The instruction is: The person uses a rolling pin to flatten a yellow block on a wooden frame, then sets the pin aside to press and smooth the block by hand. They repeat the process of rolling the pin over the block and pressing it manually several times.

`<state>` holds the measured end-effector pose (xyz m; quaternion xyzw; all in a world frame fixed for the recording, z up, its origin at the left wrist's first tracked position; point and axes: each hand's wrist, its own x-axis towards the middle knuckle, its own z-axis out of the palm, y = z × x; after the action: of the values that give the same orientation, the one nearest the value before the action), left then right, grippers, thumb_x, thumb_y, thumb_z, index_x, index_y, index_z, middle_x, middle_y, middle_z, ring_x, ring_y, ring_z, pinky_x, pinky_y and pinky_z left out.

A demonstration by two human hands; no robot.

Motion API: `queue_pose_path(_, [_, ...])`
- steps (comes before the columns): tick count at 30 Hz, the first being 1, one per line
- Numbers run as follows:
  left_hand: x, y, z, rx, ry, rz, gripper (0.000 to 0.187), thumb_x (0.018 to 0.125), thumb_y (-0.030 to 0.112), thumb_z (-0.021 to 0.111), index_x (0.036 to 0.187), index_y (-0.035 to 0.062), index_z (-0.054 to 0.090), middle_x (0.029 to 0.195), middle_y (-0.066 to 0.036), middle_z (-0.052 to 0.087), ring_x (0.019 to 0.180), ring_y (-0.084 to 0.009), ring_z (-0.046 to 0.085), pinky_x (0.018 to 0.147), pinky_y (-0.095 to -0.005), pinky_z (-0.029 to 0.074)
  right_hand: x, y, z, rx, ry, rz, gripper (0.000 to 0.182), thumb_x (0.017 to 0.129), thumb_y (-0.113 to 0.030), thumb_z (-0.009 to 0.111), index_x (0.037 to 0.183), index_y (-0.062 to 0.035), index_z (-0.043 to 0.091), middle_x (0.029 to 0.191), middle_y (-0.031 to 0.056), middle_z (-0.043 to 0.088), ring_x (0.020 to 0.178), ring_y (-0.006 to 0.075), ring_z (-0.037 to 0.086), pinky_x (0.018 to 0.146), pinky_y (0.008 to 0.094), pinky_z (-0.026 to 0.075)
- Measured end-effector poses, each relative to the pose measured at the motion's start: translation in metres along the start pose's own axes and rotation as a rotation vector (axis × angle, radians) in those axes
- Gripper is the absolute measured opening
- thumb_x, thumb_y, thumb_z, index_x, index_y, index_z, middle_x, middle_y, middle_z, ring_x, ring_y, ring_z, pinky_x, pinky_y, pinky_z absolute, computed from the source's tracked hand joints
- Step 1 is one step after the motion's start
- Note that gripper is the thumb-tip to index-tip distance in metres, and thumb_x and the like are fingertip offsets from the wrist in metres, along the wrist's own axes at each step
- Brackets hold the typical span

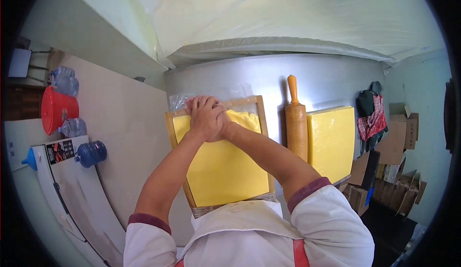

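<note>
My left hand (206, 120) lies on top of my right hand (224, 125), its fingers stretched forward. Only part of the right hand shows beneath it, with some fingertips poking out at the left. Together they press on the far part of a smooth yellow slab (227, 173), which lies inside a wooden frame (263, 118). Near the far edge the slab's surface is uneven and bulging. Clear plastic film (246, 92) sticks out past the frame's far side.
A wooden rolling pin (297, 127) lies right of the frame, beside a plastic-covered yellow stack (331, 144). Checked cloth (371, 123) is at the metal table's (230, 72) right end. Cardboard boxes (391, 139) stand right; a red bucket (60, 109) and water jugs (91, 153) left.
</note>
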<state>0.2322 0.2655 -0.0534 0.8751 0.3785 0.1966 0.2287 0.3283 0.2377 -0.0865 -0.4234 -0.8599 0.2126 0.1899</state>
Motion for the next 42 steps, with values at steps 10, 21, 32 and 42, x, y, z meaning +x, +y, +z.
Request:
queue_pose_path(10, [0.015,0.017,0.017,-0.048,-0.057,0.011,0.018,0.077,0.019,0.058,0.085,0.0107,0.071,0.111,-0.009,0.061,0.115,-0.0301,0.051,0.109,-0.0519,0.029,-0.027,0.016,-0.010,-0.009,0.031,0.058,0.084,0.084,-0.038,0.054,0.152,0.0024,0.024,0.159,0.0219,0.023,0.148,0.0370,0.019,0.123,0.0467,0.014])
queue_pose_path(21, [-0.010,0.063,0.048,-0.121,0.085,0.005,0.036,0.075,0.017,0.051,0.107,0.0021,0.061,0.120,-0.015,0.060,0.117,-0.0364,0.050,0.112,-0.0520,0.026,-0.065,0.015,-0.024,-0.123,0.085,0.035,0.087,0.084,-0.039,0.055,0.152,0.0026,0.022,0.159,0.0221,0.022,0.148,0.0372,0.018,0.123,0.0465,0.014])
queue_pose_path(32, [0.008,0.062,0.045,0.036,-0.024,-0.056,0.034,0.073,0.017,0.056,0.105,0.0064,0.065,0.112,-0.012,0.059,0.117,-0.0331,0.048,0.109,-0.0507,0.029,-0.077,0.014,-0.024,0.132,0.146,0.052,0.087,0.080,-0.040,0.060,0.149,0.0023,0.028,0.154,0.0222,0.029,0.145,0.0368,0.021,0.121,0.0453,0.017])
queue_pose_path(42, [0.037,0.053,0.049,-0.030,-0.028,0.020,0.023,0.075,0.016,0.058,0.092,0.0083,0.072,0.120,-0.010,0.059,0.123,-0.0316,0.047,0.113,-0.0523,0.026,-0.073,0.035,-0.039,0.133,0.095,0.112,0.093,0.077,-0.049,0.063,0.149,-0.0005,0.028,0.156,0.0214,0.026,0.146,0.0373,0.019,0.118,0.0478,0.019])
